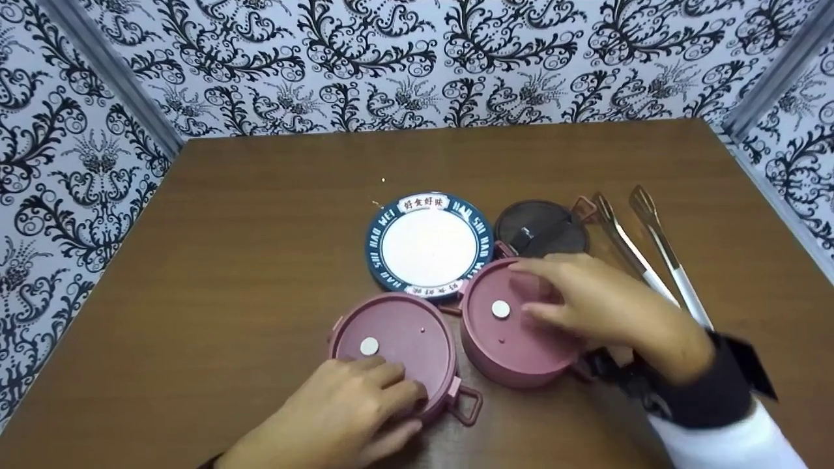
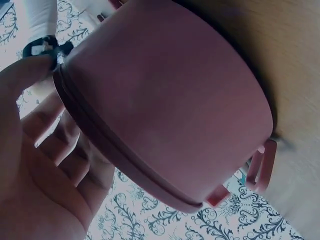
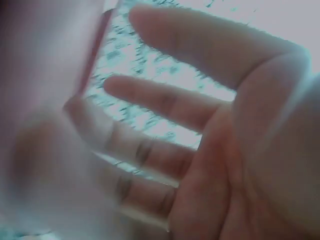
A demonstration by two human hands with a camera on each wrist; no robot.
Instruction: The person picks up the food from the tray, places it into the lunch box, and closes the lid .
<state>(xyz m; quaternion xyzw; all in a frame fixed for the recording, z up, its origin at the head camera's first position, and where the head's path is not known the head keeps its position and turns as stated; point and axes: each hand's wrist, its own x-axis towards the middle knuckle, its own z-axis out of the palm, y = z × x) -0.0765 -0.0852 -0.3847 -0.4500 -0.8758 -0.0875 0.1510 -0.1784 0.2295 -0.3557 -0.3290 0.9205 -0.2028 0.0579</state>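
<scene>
Two pink lidded pots stand side by side near the front of the table. Over the left pot [image 1: 397,326] my left hand [image 1: 345,404] lies with bent, loose fingers on the lid near its front rim, the thumb beside the rim. The left wrist view shows that pot's side [image 2: 170,100] close up, with the left hand [image 2: 55,175] at the lid edge. Above the lid of the right pot [image 1: 508,365] hovers my right hand [image 1: 599,299], its fingers spread loosely. In the right wrist view the right hand [image 3: 200,135] encloses nothing; the pink surface there is blurred.
A blue-rimmed white plate [image 1: 374,251] lies behind the pots. Right of it is a dark round pan-like piece [image 1: 550,225] with a pinkish handle. White-handled metal tongs [image 1: 651,260] lie at the right, beside my right forearm. Patterned panels [image 1: 417,65] enclose the table [image 1: 228,260].
</scene>
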